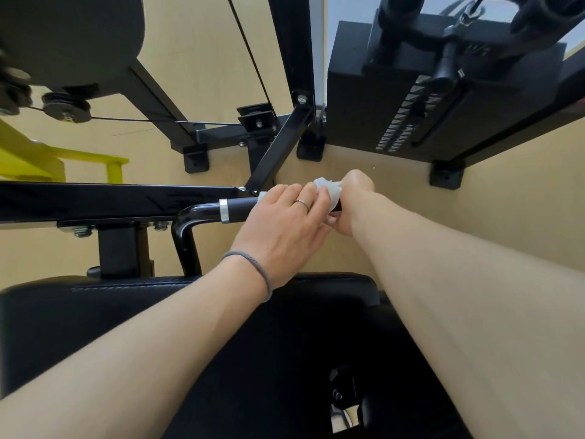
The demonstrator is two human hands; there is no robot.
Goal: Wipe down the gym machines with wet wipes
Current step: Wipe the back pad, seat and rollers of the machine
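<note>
White wet wipe bunched in our right hand around the black handle; our left hand lies flat-fingered on it.

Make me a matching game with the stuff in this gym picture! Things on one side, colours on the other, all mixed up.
Things:
1. wet wipe
2. seat pad
3. rail on the far left
4. band on the handle

Colours:
a. yellow
b. silver
c. white
d. black

Pairs: 1-c, 2-d, 3-a, 4-b
</note>
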